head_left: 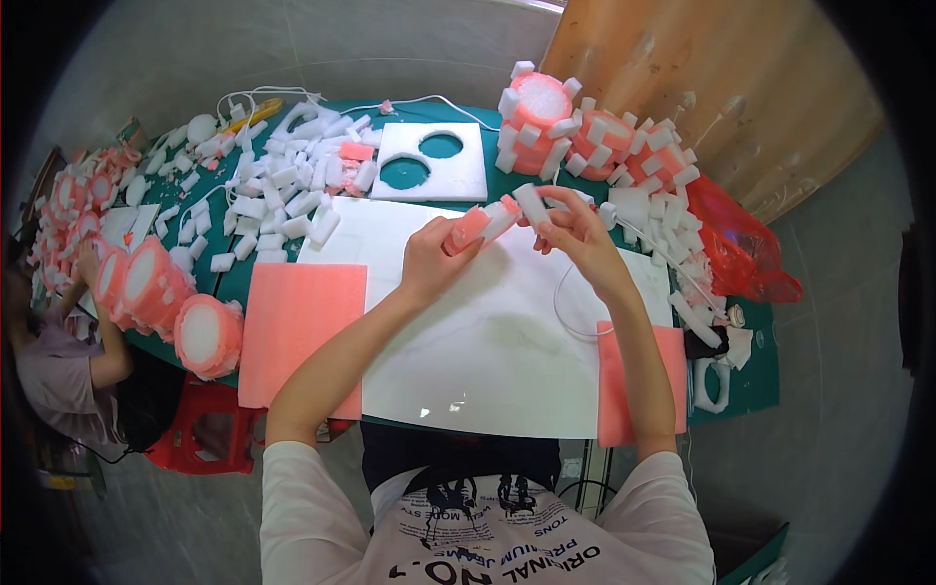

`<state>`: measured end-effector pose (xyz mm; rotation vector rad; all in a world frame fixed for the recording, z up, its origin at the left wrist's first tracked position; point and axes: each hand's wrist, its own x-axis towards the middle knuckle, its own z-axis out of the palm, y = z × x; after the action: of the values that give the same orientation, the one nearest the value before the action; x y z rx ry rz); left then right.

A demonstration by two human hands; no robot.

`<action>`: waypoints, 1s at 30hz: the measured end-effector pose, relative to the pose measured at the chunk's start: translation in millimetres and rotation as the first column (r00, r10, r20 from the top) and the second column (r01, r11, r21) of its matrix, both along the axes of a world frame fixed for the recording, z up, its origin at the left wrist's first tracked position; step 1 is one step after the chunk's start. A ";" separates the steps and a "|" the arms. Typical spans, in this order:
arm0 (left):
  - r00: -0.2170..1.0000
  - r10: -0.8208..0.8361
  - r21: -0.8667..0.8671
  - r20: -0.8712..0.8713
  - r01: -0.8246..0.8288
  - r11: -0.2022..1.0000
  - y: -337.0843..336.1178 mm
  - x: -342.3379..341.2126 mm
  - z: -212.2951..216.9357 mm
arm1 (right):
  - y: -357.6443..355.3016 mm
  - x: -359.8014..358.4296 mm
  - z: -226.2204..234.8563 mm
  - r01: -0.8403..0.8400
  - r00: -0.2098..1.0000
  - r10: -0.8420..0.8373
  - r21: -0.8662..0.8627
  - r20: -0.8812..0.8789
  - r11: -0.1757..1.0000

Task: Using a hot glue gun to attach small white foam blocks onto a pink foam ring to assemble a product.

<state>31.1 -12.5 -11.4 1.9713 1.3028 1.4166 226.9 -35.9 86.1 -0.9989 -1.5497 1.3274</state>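
Observation:
My left hand (432,259) grips a pink foam strip (469,228) with a white foam block stuck near its far end. My right hand (575,230) pinches a small white foam block (532,203) right beside that end, over a white board (487,331) lying on the green table. A thin white cord (565,314) loops on the board under my right wrist.
Loose white foam blocks (283,190) are piled at the back left. A white foam square with two round holes (432,162) lies behind the board. Finished pink-and-white foam rings (595,136) stand at the back right, more at left (156,288). Pink foam sheets (302,327) flank the board. Another person sits at left.

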 end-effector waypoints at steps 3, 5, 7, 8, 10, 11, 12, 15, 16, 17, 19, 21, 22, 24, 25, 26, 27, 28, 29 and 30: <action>1.000 -0.014 0.028 -0.008 0.014 1.000 -2.1 1.3 2.6 | 6.0 4.8 -12.5 0.038 0.995 -0.049 0.126 0.084 0.991; 1.000 -0.014 0.023 -0.027 0.015 1.000 -2.2 0.2 3.9 | 5.1 5.4 -11.8 0.080 0.964 -0.134 0.232 0.228 0.969; 1.000 -0.005 0.041 -0.026 0.006 0.999 -2.3 -1.4 4.3 | 3.8 6.3 -6.1 0.101 0.953 -0.177 0.293 0.244 0.951; 1.000 -0.010 0.036 -0.029 0.011 0.999 -2.5 -2.1 5.4 | 4.1 7.0 -4.2 0.114 0.941 -0.216 0.357 0.262 0.927; 0.999 -0.005 0.041 -0.046 0.007 0.999 -2.6 -1.0 8.1 | 7.7 12.1 -3.9 0.148 0.965 -0.215 0.366 0.152 0.919; 0.999 -0.013 0.036 -0.046 0.014 0.999 -2.5 -0.5 8.7 | 7.8 14.3 -3.7 0.175 0.978 -0.205 0.377 0.040 0.909; 0.998 -0.013 0.050 -0.054 0.015 0.999 -2.6 -1.3 8.8 | 5.3 14.4 1.3 0.187 0.982 -0.189 0.307 -0.024 0.933; 0.998 -0.019 0.071 -0.061 0.024 0.997 -2.5 -1.9 7.6 | 4.6 14.9 5.4 0.211 0.961 -0.176 0.155 -0.212 0.965; 0.998 -0.026 0.082 -0.058 0.031 0.996 -2.5 -1.3 7.5 | 5.9 18.5 2.1 0.225 0.960 -0.182 0.202 -0.213 0.953; 0.998 -0.029 0.080 -0.059 0.034 0.996 -2.7 -0.5 7.0 | 9.1 22.8 -3.4 0.228 0.959 -0.185 0.200 -0.214 0.953; 0.999 -0.027 0.100 -0.046 0.032 0.994 -2.6 -0.7 4.9 | 14.9 25.4 -10.7 0.239 0.932 -0.155 0.234 -0.328 0.942; 0.998 -0.020 0.084 -0.052 0.024 0.996 -3.3 -1.3 4.3 | 15.5 17.7 -8.9 0.257 0.887 -0.181 0.129 -0.424 0.958; 0.998 -0.011 0.070 -0.055 0.015 0.997 -3.7 -1.1 4.1 | 14.7 14.3 -5.6 0.260 0.834 -0.213 0.023 -0.510 0.965; 0.999 -0.010 0.084 -0.053 0.014 0.996 -5.1 -0.2 5.8 | 11.2 17.1 -2.2 0.223 0.863 -0.214 -0.034 -0.457 0.974; 0.999 -0.006 0.099 -0.048 0.011 0.995 -5.2 0.1 6.6 | 9.9 19.0 -1.6 0.186 0.892 -0.208 -0.093 -0.402 0.978; 0.999 -0.009 0.099 -0.049 0.014 0.995 -4.6 0.4 6.3 | 11.4 21.9 -3.0 0.188 0.891 -0.210 -0.093 -0.404 0.978; 0.999 -0.006 0.093 -0.048 0.010 0.996 -4.4 0.3 5.7 | 14.6 25.1 -6.0 0.139 0.923 -0.182 -0.148 -0.339 0.979; 0.999 -0.003 0.088 -0.047 0.007 0.996 -4.3 0.1 5.3 | 16.3 26.5 -8.5 0.092 0.950 -0.147 -0.205 -0.275 0.975; 0.999 -0.002 0.087 -0.049 0.006 0.996 -4.4 -0.4 5.3 | 16.7 25.4 -10.6 0.091 0.950 -0.146 -0.205 -0.277 0.975; 0.998 0.006 0.065 -0.056 -0.002 0.998 -3.7 -0.4 5.1 | 16.9 23.0 -12.1 0.088 0.955 -0.162 -0.285 -0.248 0.954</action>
<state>30.7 -16.2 -6.3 2.0663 1.3012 1.4323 249.9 -18.9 74.0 -1.0162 -1.1017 1.5411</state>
